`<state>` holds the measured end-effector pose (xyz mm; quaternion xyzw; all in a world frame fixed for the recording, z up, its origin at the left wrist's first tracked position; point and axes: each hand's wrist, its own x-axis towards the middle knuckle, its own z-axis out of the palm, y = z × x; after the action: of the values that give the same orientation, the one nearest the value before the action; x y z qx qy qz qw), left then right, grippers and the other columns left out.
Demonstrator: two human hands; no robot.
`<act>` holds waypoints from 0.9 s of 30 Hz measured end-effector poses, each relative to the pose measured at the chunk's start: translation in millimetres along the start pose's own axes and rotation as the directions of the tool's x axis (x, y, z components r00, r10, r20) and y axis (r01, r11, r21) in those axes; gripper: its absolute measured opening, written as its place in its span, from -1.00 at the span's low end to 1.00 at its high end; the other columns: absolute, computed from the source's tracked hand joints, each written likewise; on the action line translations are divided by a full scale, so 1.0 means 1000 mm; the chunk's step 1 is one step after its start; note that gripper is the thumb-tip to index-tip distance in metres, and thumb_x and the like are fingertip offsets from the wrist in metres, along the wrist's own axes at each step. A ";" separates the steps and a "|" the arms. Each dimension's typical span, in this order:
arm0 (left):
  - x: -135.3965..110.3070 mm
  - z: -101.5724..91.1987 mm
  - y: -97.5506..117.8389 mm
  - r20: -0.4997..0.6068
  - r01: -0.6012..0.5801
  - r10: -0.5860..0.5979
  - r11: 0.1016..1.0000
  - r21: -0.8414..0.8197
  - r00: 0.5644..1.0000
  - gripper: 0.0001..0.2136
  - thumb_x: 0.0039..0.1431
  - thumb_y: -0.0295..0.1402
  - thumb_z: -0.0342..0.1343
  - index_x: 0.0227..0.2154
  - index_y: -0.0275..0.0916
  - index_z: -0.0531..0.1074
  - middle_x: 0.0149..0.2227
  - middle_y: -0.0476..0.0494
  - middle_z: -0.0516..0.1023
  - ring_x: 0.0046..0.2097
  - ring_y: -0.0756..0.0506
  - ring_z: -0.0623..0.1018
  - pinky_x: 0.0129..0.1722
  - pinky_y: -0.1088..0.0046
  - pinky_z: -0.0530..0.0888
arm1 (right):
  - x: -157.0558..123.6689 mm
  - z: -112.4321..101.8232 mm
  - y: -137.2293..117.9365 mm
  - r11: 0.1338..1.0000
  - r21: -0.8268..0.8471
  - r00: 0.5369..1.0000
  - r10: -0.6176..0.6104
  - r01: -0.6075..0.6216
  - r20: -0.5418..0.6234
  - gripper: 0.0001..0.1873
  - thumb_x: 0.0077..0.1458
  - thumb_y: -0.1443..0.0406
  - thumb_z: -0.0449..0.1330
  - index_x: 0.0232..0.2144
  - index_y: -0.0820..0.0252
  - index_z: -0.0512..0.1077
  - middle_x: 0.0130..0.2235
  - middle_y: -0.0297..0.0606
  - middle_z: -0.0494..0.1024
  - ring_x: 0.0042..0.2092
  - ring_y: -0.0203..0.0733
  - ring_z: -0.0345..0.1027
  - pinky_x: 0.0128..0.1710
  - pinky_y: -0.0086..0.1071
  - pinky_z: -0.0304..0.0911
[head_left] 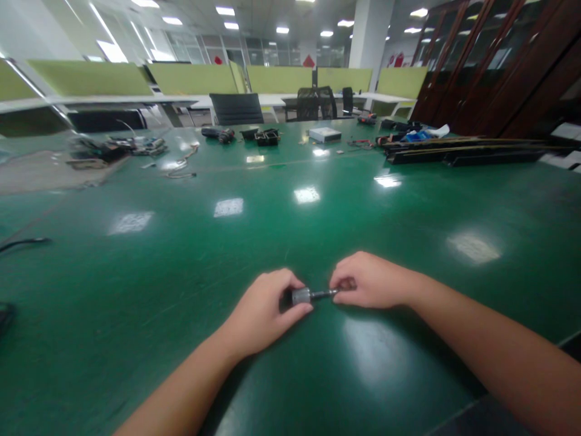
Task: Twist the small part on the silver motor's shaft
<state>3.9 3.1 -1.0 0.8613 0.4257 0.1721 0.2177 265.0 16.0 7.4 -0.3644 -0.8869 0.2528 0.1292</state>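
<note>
My left hand [265, 312] is closed around a small grey metal cylinder [300, 295], pinching it between thumb and fingers just above the green table [181, 266]. A thin dark shaft [323, 294] sticks out of the cylinder to the right. My right hand [370, 280] is closed in a pinch on the far end of that shaft. Both hands rest low over the table near its front edge, a few centimetres apart. Most of the cylinder is hidden inside my left fist.
Far across the table lie black tools and cables [118, 148], a small black box [267, 137], a white box [324, 134] and long black rails [467, 152]. Black cables [22, 243] reach in from the left edge. Office chairs [236, 109] and green partitions stand behind.
</note>
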 end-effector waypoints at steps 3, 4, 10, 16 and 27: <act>0.001 0.000 0.000 0.002 0.005 -0.005 1.000 0.001 1.000 -0.80 0.19 -0.19 0.24 -0.22 -0.17 0.48 -0.25 -0.08 0.57 -0.22 -0.15 0.51 -0.20 0.32 0.37 | 0.005 0.009 -0.004 0.999 0.048 0.998 0.020 -0.017 -0.059 -0.87 0.07 0.32 0.31 -0.28 0.20 0.58 -0.37 -0.32 0.56 -0.35 -0.29 0.36 -0.34 -0.44 0.20; 0.002 0.000 0.001 0.001 0.005 -0.005 1.000 0.001 1.000 -0.80 0.19 -0.18 0.25 -0.22 -0.17 0.48 -0.25 -0.07 0.57 -0.23 -0.15 0.51 -0.20 0.32 0.37 | 0.006 0.012 -0.005 0.997 0.073 0.997 0.018 -0.013 -0.071 -0.85 0.05 0.35 0.31 -0.26 0.21 0.57 -0.35 -0.31 0.56 -0.34 -0.30 0.37 -0.33 -0.45 0.21; 0.003 0.001 0.004 -0.003 0.003 -0.003 1.000 -0.001 1.000 -0.80 0.15 -0.20 0.27 -0.23 -0.16 0.49 -0.28 -0.05 0.56 -0.25 -0.14 0.51 -0.20 0.32 0.36 | 0.013 0.025 -0.005 0.995 0.086 0.991 -0.041 0.052 -0.124 -0.84 0.07 0.38 0.29 -0.24 0.21 0.55 -0.33 -0.32 0.53 -0.32 -0.30 0.35 -0.29 -0.44 0.21; 0.004 0.003 0.001 0.008 -0.017 0.016 1.000 0.018 1.000 -0.78 0.10 -0.25 0.30 -0.20 -0.14 0.48 -0.22 -0.04 0.57 -0.18 -0.17 0.52 -0.15 0.30 0.36 | 0.015 0.027 -0.003 0.996 0.045 0.987 -0.073 0.080 -0.141 -0.88 0.08 0.35 0.30 -0.27 0.22 0.54 -0.36 -0.35 0.51 -0.32 -0.30 0.31 -0.29 -0.43 0.15; 0.003 0.002 0.001 0.003 -0.034 0.034 0.999 -0.003 0.999 -0.72 0.13 -0.14 0.29 -0.16 -0.14 0.48 -0.20 -0.04 0.57 -0.17 -0.16 0.52 -0.13 0.28 0.36 | 0.015 0.029 -0.005 0.995 0.026 0.982 -0.089 0.095 -0.166 -0.88 0.10 0.32 0.29 -0.26 0.19 0.55 -0.36 -0.35 0.51 -0.33 -0.30 0.31 -0.29 -0.42 0.13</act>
<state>7.0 4.4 -1.6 0.8684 0.4102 0.1752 0.2168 239.8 13.7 -13.7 -0.3404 -0.8848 0.2303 0.2196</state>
